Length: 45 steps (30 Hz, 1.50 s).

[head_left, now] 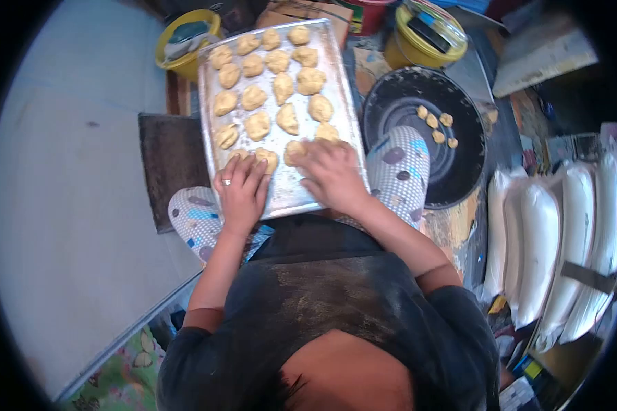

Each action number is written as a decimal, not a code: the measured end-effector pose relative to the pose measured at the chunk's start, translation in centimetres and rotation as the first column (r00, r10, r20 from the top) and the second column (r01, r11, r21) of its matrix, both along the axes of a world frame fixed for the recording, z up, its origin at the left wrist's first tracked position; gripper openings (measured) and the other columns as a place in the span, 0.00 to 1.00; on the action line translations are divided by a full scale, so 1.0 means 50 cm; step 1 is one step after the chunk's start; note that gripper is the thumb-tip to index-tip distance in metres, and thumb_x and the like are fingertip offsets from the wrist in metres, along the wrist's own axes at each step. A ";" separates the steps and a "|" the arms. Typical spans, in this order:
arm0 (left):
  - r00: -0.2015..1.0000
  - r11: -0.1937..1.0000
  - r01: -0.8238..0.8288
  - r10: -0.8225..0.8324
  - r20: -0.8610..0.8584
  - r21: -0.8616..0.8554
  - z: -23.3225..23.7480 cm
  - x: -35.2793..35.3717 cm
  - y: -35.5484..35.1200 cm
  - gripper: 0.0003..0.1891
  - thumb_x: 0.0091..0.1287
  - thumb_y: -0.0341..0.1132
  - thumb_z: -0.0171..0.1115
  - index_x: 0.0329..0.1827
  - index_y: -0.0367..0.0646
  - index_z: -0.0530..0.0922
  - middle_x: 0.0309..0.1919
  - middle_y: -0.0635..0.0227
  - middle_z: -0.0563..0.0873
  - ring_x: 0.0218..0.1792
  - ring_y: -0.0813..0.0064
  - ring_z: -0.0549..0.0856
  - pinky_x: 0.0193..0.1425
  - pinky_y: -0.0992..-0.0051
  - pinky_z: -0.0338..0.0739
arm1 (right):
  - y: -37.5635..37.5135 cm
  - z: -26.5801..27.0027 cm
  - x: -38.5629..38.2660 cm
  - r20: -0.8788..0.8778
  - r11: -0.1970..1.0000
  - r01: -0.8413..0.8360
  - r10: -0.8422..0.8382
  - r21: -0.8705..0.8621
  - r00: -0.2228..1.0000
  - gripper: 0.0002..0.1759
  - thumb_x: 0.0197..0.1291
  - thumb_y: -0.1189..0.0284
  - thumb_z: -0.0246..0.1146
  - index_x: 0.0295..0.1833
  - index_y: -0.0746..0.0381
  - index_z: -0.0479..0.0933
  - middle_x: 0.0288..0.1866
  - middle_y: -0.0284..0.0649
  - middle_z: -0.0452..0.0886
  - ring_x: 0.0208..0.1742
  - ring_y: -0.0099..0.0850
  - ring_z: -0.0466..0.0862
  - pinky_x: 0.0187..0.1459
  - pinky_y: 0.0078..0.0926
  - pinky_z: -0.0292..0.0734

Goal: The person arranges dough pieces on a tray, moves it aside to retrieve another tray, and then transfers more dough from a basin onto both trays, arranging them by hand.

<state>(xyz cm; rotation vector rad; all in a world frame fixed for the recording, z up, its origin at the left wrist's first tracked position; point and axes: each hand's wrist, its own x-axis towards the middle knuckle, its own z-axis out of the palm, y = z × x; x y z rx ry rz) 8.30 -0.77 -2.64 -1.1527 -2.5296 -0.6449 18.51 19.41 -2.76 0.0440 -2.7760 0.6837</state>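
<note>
A metal baking tray (291, 198) lies over my lap, with rows of yellowish dough lumps (258, 126) on it. My left hand (243, 190) rests palm down at the tray's near left corner, fingers apart, its fingertips on the dough pieces of the nearest row. A ring shows on one finger. Over the near right part of the tray, my right hand (334, 172) is blurred, its fingertips touching or just above a dough lump (294, 153). Whether it grips anything is hidden.
A black round basin (459, 171) with several small dough bits (432, 121) stands right of the tray. Yellow buckets (185, 65) (418, 51) stand beyond. Filled white bags (538, 233) are at the far right, a dark board (164, 171) at the left.
</note>
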 end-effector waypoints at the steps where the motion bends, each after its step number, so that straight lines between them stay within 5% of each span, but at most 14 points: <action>1: 0.998 0.991 0.014 -0.023 -0.066 -0.134 -0.006 -0.001 0.008 0.18 0.60 0.35 0.66 0.54 0.49 0.81 0.59 0.62 0.77 0.63 0.57 0.71 0.66 0.55 0.56 | -0.002 -0.003 -0.003 0.061 0.996 -0.045 0.041 0.073 0.997 0.34 0.53 0.63 0.68 0.67 0.47 0.69 0.71 0.39 0.64 0.71 0.44 0.62 0.69 0.56 0.50; 5: 0.997 0.981 -0.044 0.031 -0.074 -0.189 0.025 0.017 0.033 0.20 0.59 0.42 0.66 0.54 0.49 0.81 0.62 0.66 0.76 0.70 0.55 0.64 0.69 0.49 0.48 | 0.072 0.048 0.022 -0.035 0.998 -0.039 0.037 -0.049 0.999 0.35 0.53 0.64 0.67 0.69 0.49 0.67 0.74 0.40 0.62 0.74 0.43 0.58 0.70 0.59 0.48; 9: 0.987 0.949 0.161 -0.147 0.070 -0.272 0.051 0.043 0.094 0.29 0.60 0.47 0.65 0.65 0.51 0.74 0.70 0.61 0.68 0.74 0.51 0.56 0.72 0.47 0.41 | 0.326 -0.019 0.073 -0.221 0.851 0.442 -0.506 -0.282 0.834 0.34 0.50 0.67 0.70 0.65 0.60 0.71 0.68 0.52 0.67 0.68 0.48 0.68 0.68 0.42 0.61; 13: 0.948 0.869 0.319 -0.287 0.142 -0.378 0.046 0.071 0.202 0.31 0.62 0.53 0.62 0.67 0.51 0.71 0.72 0.59 0.65 0.75 0.49 0.53 0.73 0.44 0.36 | 0.645 -0.422 0.192 0.316 0.253 0.812 -0.828 -0.526 0.462 0.35 0.53 0.68 0.71 0.67 0.59 0.69 0.62 0.50 0.74 0.61 0.36 0.75 0.59 0.33 0.70; 20: 0.905 0.790 0.424 -0.352 0.239 -0.444 0.042 0.073 0.327 0.28 0.62 0.50 0.63 0.63 0.47 0.74 0.69 0.58 0.68 0.74 0.47 0.56 0.74 0.45 0.36 | 0.911 -0.941 0.295 0.632 -0.215 0.843 -0.755 -0.492 0.177 0.47 0.47 0.62 0.75 0.72 0.55 0.60 0.55 0.46 0.78 0.48 0.37 0.80 0.42 0.40 0.76; 23: 0.908 0.780 0.413 -0.313 0.278 -0.470 0.022 0.071 0.326 0.27 0.61 0.48 0.64 0.60 0.43 0.75 0.67 0.55 0.70 0.74 0.45 0.56 0.75 0.45 0.36 | 0.925 -0.811 0.156 0.656 -0.378 0.759 -0.750 -0.529 0.083 0.54 0.46 0.48 0.73 0.75 0.59 0.56 0.65 0.57 0.71 0.67 0.47 0.71 0.66 0.40 0.65; 25: 0.911 0.797 0.402 -0.297 0.287 -0.450 0.009 0.073 0.311 0.25 0.60 0.48 0.66 0.58 0.46 0.78 0.66 0.60 0.72 0.73 0.48 0.58 0.74 0.44 0.37 | 0.905 -0.699 0.047 0.688 -0.114 0.992 -0.725 -0.060 -0.042 0.54 0.48 0.41 0.68 0.76 0.56 0.56 0.70 0.56 0.65 0.70 0.50 0.66 0.68 0.47 0.61; 27: 0.920 0.812 0.378 -0.274 0.281 -0.445 0.005 0.075 0.307 0.23 0.60 0.46 0.66 0.55 0.45 0.79 0.63 0.60 0.75 0.73 0.48 0.60 0.74 0.44 0.38 | 0.884 -0.727 -0.049 0.610 0.302 0.945 -0.775 0.130 0.164 0.41 0.55 0.45 0.62 0.71 0.52 0.64 0.70 0.52 0.65 0.68 0.52 0.66 0.66 0.54 0.59; 33: 0.924 0.864 0.368 -0.297 0.242 -0.345 0.019 0.085 0.276 0.22 0.59 0.43 0.67 0.54 0.45 0.79 0.59 0.61 0.78 0.71 0.50 0.64 0.74 0.47 0.44 | 0.653 -0.854 -0.065 0.387 0.810 0.586 -0.551 0.035 0.739 0.15 0.58 0.63 0.61 0.52 0.51 0.79 0.53 0.49 0.75 0.53 0.53 0.74 0.56 0.48 0.72; 35: 0.931 0.880 0.344 -0.273 0.244 -0.326 0.035 0.094 0.260 0.21 0.58 0.41 0.67 0.54 0.44 0.79 0.58 0.61 0.79 0.69 0.51 0.67 0.72 0.48 0.48 | 0.615 -0.864 -0.008 0.471 0.744 0.582 -0.406 -0.328 0.784 0.20 0.56 0.65 0.64 0.55 0.53 0.78 0.50 0.44 0.80 0.52 0.41 0.79 0.52 0.43 0.74; 37: 0.927 0.899 0.334 -0.260 0.269 -0.284 0.040 0.103 0.222 0.22 0.57 0.40 0.68 0.54 0.44 0.78 0.58 0.61 0.79 0.67 0.51 0.69 0.71 0.48 0.51 | 0.589 -0.708 0.042 0.664 0.088 0.718 -0.316 -0.691 0.678 0.19 0.57 0.66 0.62 0.55 0.55 0.76 0.45 0.38 0.80 0.45 0.32 0.81 0.45 0.32 0.78; 39: 0.931 0.917 0.321 -0.260 0.255 -0.238 0.045 0.114 0.190 0.23 0.56 0.38 0.68 0.55 0.43 0.78 0.57 0.60 0.80 0.66 0.51 0.71 0.69 0.48 0.55 | 0.578 -0.571 0.095 0.613 -0.248 0.563 -0.395 -0.788 0.684 0.21 0.57 0.69 0.61 0.58 0.56 0.74 0.44 0.35 0.77 0.45 0.27 0.78 0.45 0.25 0.77; 41: 0.927 0.950 0.287 -0.244 0.285 -0.122 0.054 0.125 0.157 0.23 0.55 0.36 0.69 0.55 0.42 0.78 0.56 0.59 0.80 0.64 0.51 0.72 0.67 0.48 0.58 | 0.568 -0.432 0.143 0.347 -0.285 0.233 -0.467 -0.930 0.813 0.23 0.57 0.70 0.61 0.60 0.59 0.71 0.46 0.36 0.76 0.45 0.29 0.78 0.46 0.26 0.77; 45: 0.855 0.973 0.173 -0.224 0.467 0.151 0.066 0.131 0.102 0.22 0.60 0.32 0.66 0.59 0.39 0.75 0.55 0.54 0.79 0.60 0.54 0.75 0.59 0.59 0.72 | 0.425 -0.100 0.151 0.057 0.141 0.127 -0.419 -0.982 0.906 0.19 0.58 0.75 0.59 0.57 0.62 0.73 0.45 0.35 0.74 0.46 0.25 0.75 0.49 0.26 0.74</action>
